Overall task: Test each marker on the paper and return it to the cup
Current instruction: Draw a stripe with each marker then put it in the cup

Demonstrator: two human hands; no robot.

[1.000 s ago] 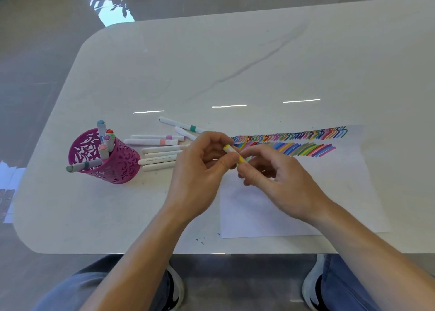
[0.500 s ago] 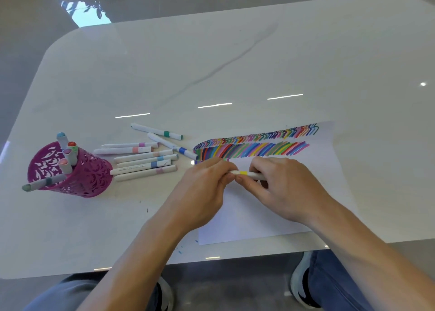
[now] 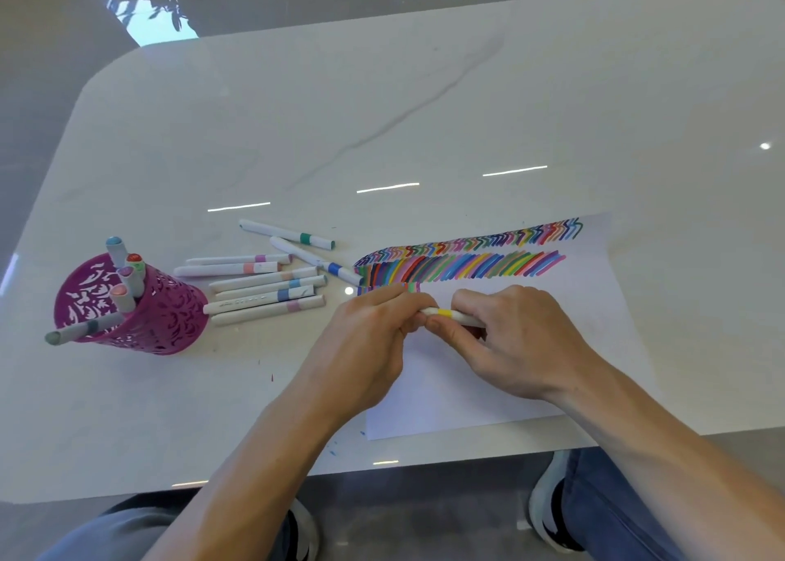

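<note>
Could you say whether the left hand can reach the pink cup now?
Probably yes: the left hand grips the yellow-banded marker, but only loose markers, lying flat, separate it from the pink cup.

yellow-band marker point(image 3: 444, 313) ends hidden by left hand point(image 3: 365, 348) and right hand point(image 3: 520, 344), table point(image 3: 424, 114) cropped

I record the paper point(image 3: 488, 390) lying on the table point(image 3: 424, 93), at its near edge. Left of the paper, loose markers point(image 3: 263, 280) lie flat, the nearest reaching the paper's far left corner. Further left stands the cup point(image 3: 170, 318), with several standing markers point(image 3: 125, 272) in it. Over the paper's left part, left hand point(image 3: 369, 348) and right hand point(image 3: 518, 344) grip the held marker point(image 3: 445, 313) between them.
</note>
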